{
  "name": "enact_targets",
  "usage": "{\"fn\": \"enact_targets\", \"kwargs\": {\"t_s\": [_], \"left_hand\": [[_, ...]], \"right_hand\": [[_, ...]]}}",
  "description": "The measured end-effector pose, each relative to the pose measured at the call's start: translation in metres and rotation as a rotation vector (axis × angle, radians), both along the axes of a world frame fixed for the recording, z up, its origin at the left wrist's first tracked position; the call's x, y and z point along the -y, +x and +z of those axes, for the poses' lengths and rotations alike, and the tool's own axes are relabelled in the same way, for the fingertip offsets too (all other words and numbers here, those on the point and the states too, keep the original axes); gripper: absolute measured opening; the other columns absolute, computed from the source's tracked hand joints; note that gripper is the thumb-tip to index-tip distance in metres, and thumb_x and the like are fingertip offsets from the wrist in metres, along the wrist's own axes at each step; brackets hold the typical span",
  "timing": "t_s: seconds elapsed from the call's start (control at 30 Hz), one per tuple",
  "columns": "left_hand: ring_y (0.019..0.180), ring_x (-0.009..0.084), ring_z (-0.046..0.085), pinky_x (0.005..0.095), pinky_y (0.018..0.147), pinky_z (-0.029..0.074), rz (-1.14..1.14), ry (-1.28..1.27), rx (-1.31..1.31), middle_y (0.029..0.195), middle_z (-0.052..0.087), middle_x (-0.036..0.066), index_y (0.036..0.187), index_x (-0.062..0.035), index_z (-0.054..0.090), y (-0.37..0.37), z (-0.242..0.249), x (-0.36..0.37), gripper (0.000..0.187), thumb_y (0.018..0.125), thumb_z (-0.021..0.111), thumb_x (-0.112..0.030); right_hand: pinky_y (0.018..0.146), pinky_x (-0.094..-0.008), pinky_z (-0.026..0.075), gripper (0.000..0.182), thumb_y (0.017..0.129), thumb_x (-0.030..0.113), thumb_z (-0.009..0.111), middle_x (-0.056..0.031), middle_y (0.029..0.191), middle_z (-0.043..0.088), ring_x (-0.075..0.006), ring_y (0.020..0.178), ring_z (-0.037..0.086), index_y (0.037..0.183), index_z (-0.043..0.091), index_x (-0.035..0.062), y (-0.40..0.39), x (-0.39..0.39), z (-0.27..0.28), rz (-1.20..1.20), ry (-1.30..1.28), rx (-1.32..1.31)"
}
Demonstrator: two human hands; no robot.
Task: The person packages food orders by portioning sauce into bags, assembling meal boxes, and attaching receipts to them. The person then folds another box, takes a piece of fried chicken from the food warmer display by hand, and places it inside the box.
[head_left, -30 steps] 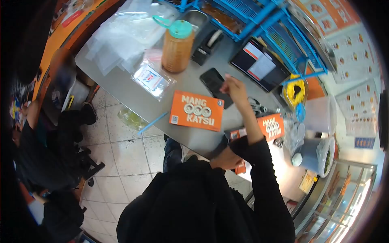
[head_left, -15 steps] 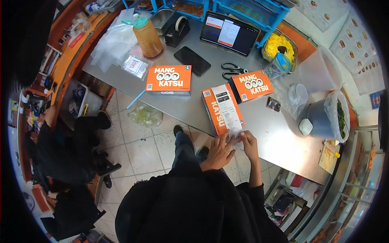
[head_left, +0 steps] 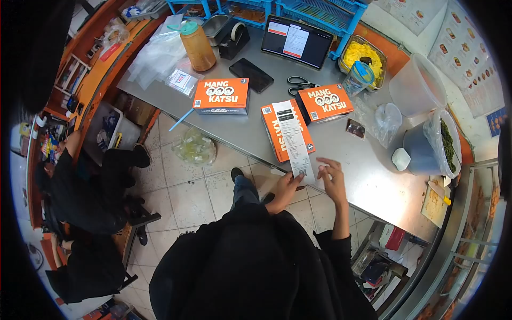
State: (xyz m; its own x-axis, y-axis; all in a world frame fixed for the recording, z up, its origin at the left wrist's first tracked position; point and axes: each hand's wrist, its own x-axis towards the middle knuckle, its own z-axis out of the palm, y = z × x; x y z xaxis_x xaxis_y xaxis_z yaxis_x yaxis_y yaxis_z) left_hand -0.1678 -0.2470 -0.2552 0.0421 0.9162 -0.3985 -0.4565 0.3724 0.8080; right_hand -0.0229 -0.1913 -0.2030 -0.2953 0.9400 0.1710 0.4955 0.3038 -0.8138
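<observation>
A long printed receipt lies along the top of an orange Mang Katsu box near the counter's front edge. The receipt's lower end hangs past the box, pinched by my left hand with the thumb on top. Just right of the paper, my right hand is raised with its fingers apart and nothing in it. A second orange box stands against the far right of the first. Another orange box sits apart to the left.
Scissors, a phone and a tablet are behind the boxes. A sauce bottle stands back left. Rightward are a lined bucket and a knife on a board. Two people sit at left.
My right hand has let go of the receipt's end and moved right, its fingers spreading. My left hand has shifted slightly down and keeps hold of the paper, now more fully visible.
</observation>
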Motion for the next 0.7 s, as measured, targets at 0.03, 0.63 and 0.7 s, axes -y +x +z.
{"fn": "enact_targets", "kwargs": {"t_s": [0.03, 0.63, 0.7], "left_hand": [[0.09, 0.0102, 0.054, 0.0253, 0.08, 0.047, -0.004, -0.011, 0.035, 0.101, 0.056, 0.004, 0.109, 0.0007, 0.049, -0.002, 0.001, 0.001, 0.027, 0.09, 0.046, -0.018], [0.089, 0.0119, 0.054, 0.0269, 0.08, 0.047, -0.014, 0.019, 0.099, 0.1, 0.055, 0.006, 0.107, 0.0026, 0.05, -0.004, 0.008, 0.004, 0.027, 0.091, 0.042, -0.018], [0.088, 0.0112, 0.054, 0.0263, 0.079, 0.046, -0.026, 0.037, 0.081, 0.099, 0.055, 0.005, 0.108, 0.0023, 0.049, -0.003, 0.006, 0.004, 0.028, 0.091, 0.043, -0.019]], "right_hand": [[0.093, -0.0375, 0.03, 0.028, 0.082, 0.016, 0.053, -0.0097, 0.118, 0.053, -0.0281, 0.109, 0.039, 0.058, 0.057, 0.0034, 0.003, -0.005, 0.012, 0.047, -0.071, 0.013], [0.086, -0.0366, 0.033, 0.043, 0.085, 0.029, 0.051, -0.018, 0.103, 0.052, -0.0301, 0.103, 0.043, 0.052, 0.055, 0.0009, -0.009, 0.046, -0.047, -0.047, -0.251, 0.036], [0.078, -0.0337, 0.037, 0.047, 0.085, 0.03, 0.051, -0.0152, 0.084, 0.056, -0.0258, 0.091, 0.049, 0.05, 0.053, 0.0001, -0.014, 0.047, -0.045, -0.137, -0.313, 0.059]]}}
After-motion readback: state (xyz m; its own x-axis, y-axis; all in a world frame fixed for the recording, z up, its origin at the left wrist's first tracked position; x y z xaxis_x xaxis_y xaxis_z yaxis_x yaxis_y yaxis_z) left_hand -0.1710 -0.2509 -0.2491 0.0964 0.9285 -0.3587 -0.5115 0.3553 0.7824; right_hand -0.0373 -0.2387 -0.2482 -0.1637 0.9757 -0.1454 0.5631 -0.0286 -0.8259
